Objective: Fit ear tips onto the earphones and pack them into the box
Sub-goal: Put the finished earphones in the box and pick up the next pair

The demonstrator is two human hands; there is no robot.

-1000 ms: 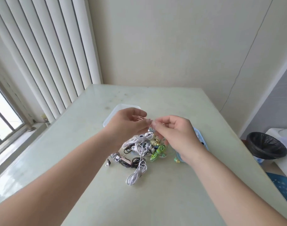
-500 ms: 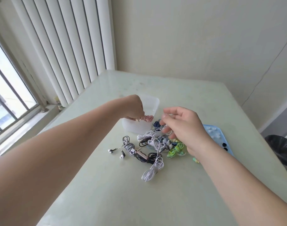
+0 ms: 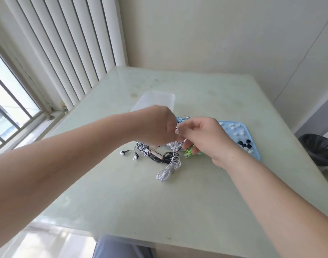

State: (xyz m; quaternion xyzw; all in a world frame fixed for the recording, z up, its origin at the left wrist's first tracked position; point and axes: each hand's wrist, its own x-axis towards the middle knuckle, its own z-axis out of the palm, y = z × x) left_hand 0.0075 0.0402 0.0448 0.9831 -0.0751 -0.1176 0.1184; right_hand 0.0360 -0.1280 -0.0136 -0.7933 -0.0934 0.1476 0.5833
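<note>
both hands meet just above the earphones [image 3: 167,171], which lie in a tangled heap mid-desk [image 3: 196,202]. the right hand [image 3: 206,138] has its fingers [image 3: 192,127] curled narrow, thumb and forefinger pinching a small pale piece [image 3: 177,130]. the left hand [image 3: 155,125] touches it there, its fingers curled under and hidden, so i cannot tell their grip. the clear box [image 3: 153,98] stands just behind the hands. a blue tray [image 3: 252,153] of ear tips [image 3: 235,130] lies at right.

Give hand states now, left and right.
Left hand: curled, pinching a small pinkish piece, mostly hidden.
Right hand: curled, fingertips meet the left's; held item cannot be told.
</note>
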